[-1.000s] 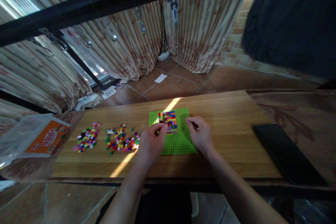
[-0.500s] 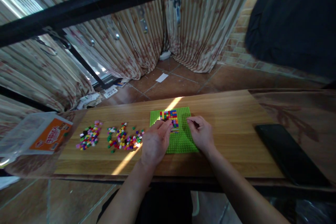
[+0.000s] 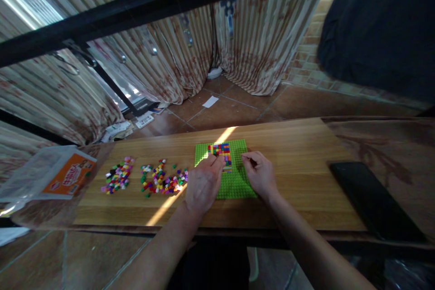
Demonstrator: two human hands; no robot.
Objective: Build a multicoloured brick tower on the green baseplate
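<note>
A green studded baseplate (image 3: 234, 190) lies on the wooden board, with a patch of small multicoloured toy bricks (image 3: 224, 148) set in rows on its upper part. My left hand (image 3: 205, 181) is over the lower left of this patch, fingers bent together and pointing down at the bricks. Whatever its fingertips grip is hidden. At the plate's right edge is my right hand (image 3: 261, 173), its thumb and index finger pinched together. Anything between them is too small to make out. Loose bricks (image 3: 166, 180) lie in a heap left of my left hand.
Another heap of loose bricks (image 3: 118, 176) lies farther left on the wooden board (image 3: 299, 163). A clear plastic box (image 3: 37, 167) with an orange label stands at the left end. Toward the right end rests a flat black object (image 3: 374, 199). A sunlit stripe crosses the board.
My left hand's fingers have shifted slightly and lie flatter over the brick patch. The right hand keeps its pinch at nearly the same place. The camera view has moved a little.
</note>
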